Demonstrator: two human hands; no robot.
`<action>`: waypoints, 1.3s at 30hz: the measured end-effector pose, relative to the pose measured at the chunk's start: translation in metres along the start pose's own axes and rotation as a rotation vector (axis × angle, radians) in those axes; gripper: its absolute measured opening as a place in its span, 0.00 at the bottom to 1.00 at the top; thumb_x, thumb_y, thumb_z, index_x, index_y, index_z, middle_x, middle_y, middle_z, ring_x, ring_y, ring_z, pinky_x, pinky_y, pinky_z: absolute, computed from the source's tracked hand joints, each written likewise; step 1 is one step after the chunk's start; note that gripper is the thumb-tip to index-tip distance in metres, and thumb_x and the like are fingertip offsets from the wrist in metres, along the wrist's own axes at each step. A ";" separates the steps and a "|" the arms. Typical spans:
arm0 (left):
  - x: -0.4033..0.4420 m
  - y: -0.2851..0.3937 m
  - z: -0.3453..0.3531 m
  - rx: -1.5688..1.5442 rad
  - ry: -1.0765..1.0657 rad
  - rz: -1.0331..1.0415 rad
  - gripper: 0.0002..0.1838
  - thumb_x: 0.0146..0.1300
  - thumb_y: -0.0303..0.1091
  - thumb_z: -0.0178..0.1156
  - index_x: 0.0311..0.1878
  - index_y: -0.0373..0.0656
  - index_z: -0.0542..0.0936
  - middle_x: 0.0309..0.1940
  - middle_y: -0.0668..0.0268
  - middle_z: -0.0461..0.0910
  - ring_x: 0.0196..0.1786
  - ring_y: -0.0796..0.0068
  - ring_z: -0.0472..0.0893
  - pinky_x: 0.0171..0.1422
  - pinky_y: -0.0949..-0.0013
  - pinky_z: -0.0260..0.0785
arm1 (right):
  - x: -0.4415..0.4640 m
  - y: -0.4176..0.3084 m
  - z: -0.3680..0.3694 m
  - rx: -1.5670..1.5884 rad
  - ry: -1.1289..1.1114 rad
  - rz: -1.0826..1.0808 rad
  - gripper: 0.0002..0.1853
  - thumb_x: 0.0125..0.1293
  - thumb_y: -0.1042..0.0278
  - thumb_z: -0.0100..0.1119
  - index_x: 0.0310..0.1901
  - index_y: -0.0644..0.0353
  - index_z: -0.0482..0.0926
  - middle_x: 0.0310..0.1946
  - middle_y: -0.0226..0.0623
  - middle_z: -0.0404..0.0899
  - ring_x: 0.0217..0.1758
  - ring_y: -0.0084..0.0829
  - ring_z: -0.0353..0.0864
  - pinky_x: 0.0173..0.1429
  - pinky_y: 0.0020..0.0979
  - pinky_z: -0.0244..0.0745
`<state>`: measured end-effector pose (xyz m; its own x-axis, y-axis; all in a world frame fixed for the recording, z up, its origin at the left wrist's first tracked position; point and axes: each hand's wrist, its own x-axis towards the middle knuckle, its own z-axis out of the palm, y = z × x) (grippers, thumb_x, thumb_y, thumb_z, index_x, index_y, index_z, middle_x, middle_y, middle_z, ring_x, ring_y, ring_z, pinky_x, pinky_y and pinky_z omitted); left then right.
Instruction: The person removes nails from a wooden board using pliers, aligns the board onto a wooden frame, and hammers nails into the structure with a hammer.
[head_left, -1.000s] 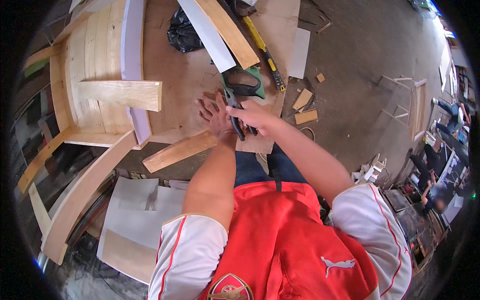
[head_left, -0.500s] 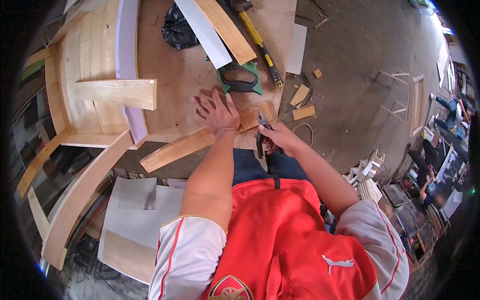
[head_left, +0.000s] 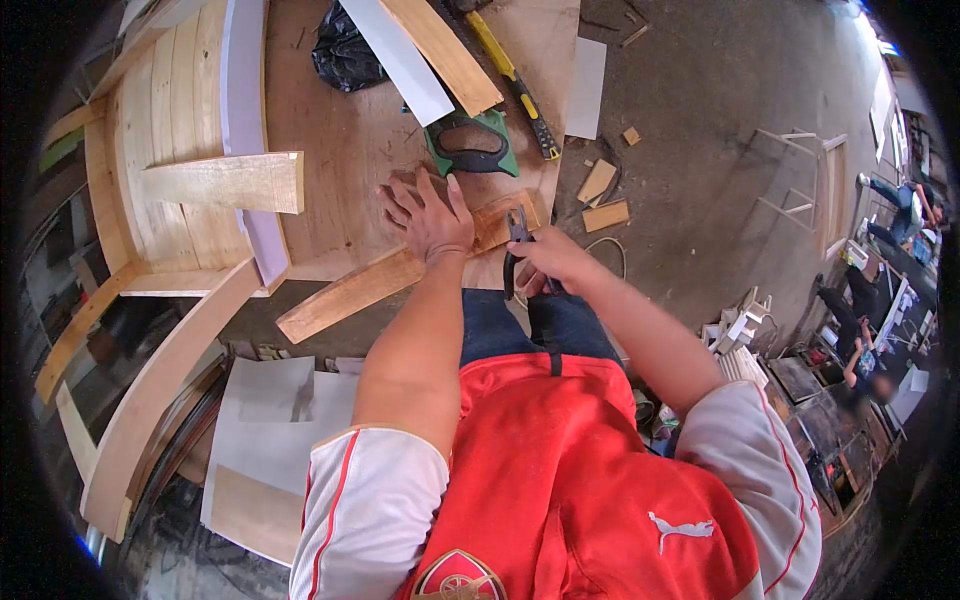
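Observation:
A wooden board point(head_left: 350, 292) lies slantwise over the near edge of the worktable point(head_left: 350, 150). My left hand point(head_left: 437, 222) rests on the board with its fingers spread past it onto the tabletop. Dark-handled pliers point(head_left: 517, 240) are gripped in my right hand point(head_left: 553, 262), their jaws over the board's right end. Whether the jaws touch the wood or hold a nail, I cannot make out. Just beyond my left fingertips lies a handsaw point(head_left: 472, 150) with a green and black handle, its blade partly under wooden strips point(head_left: 445, 55).
A yellow and black hammer point(head_left: 512, 85) lies along the table's right edge, near a black plastic bag point(head_left: 345, 50). A wooden frame point(head_left: 170, 120) stands at left. Offcuts point(head_left: 605, 215) lie on the floor at right. People point(head_left: 905, 215) are farther right.
The pliers have tilted and shifted slightly up and left over the board's end with my right hand. My left hand stays on the board. The whole view has shifted a little.

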<state>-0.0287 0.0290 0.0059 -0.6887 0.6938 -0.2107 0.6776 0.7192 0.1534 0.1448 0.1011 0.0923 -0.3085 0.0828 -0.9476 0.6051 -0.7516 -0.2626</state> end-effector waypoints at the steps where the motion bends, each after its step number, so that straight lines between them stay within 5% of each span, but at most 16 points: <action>1: 0.000 0.000 0.000 -0.013 0.007 0.000 0.35 0.76 0.63 0.42 0.77 0.53 0.66 0.82 0.47 0.48 0.84 0.38 0.39 0.81 0.32 0.36 | -0.002 -0.006 -0.004 0.011 -0.031 0.040 0.19 0.72 0.59 0.61 0.47 0.72 0.78 0.33 0.46 0.82 0.23 0.38 0.83 0.25 0.38 0.80; 6: -0.001 0.001 0.001 -0.014 0.092 0.016 0.35 0.76 0.63 0.43 0.75 0.51 0.68 0.80 0.46 0.54 0.83 0.37 0.46 0.80 0.32 0.40 | 0.011 -0.010 -0.019 -0.095 -0.094 0.071 0.18 0.70 0.59 0.61 0.47 0.70 0.81 0.28 0.46 0.84 0.21 0.38 0.82 0.24 0.36 0.75; 9: 0.001 0.001 -0.002 -0.021 -0.005 -0.025 0.36 0.75 0.65 0.42 0.77 0.54 0.67 0.82 0.49 0.48 0.84 0.39 0.39 0.81 0.32 0.36 | 0.015 0.003 -0.017 -0.120 0.029 0.093 0.16 0.71 0.60 0.61 0.46 0.68 0.81 0.28 0.44 0.84 0.22 0.36 0.82 0.25 0.36 0.76; 12: 0.001 0.001 -0.001 -0.025 0.008 -0.019 0.35 0.75 0.65 0.43 0.77 0.54 0.67 0.82 0.49 0.48 0.84 0.39 0.40 0.81 0.31 0.37 | -0.011 -0.001 -0.010 0.069 -0.019 0.099 0.15 0.71 0.61 0.60 0.45 0.68 0.81 0.28 0.43 0.84 0.21 0.35 0.82 0.23 0.36 0.76; 18: 0.001 0.000 -0.003 -0.046 0.041 -0.006 0.35 0.74 0.64 0.46 0.76 0.55 0.68 0.81 0.47 0.51 0.84 0.38 0.42 0.80 0.31 0.37 | 0.003 -0.012 -0.021 -0.098 -0.135 0.163 0.14 0.71 0.62 0.59 0.43 0.67 0.81 0.28 0.43 0.84 0.19 0.36 0.83 0.19 0.35 0.74; 25: 0.002 -0.001 -0.004 -0.045 0.081 0.012 0.33 0.73 0.62 0.49 0.74 0.54 0.70 0.80 0.48 0.52 0.83 0.37 0.44 0.80 0.31 0.39 | 0.020 -0.053 -0.029 -0.253 -0.192 0.377 0.15 0.72 0.61 0.55 0.37 0.66 0.81 0.30 0.51 0.88 0.24 0.38 0.87 0.22 0.35 0.74; 39: 0.002 -0.003 -0.001 -0.072 0.074 -0.001 0.34 0.72 0.62 0.50 0.74 0.57 0.70 0.82 0.50 0.50 0.84 0.39 0.42 0.80 0.31 0.39 | 0.053 -0.094 -0.002 -0.683 -0.164 0.605 0.10 0.64 0.66 0.62 0.28 0.62 0.80 0.19 0.38 0.80 0.15 0.27 0.74 0.17 0.31 0.64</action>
<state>-0.0323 0.0283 0.0055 -0.7082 0.6921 -0.1394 0.6585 0.7187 0.2232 0.0725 0.1775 0.0667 0.1324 -0.3307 -0.9344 0.9821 -0.0838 0.1688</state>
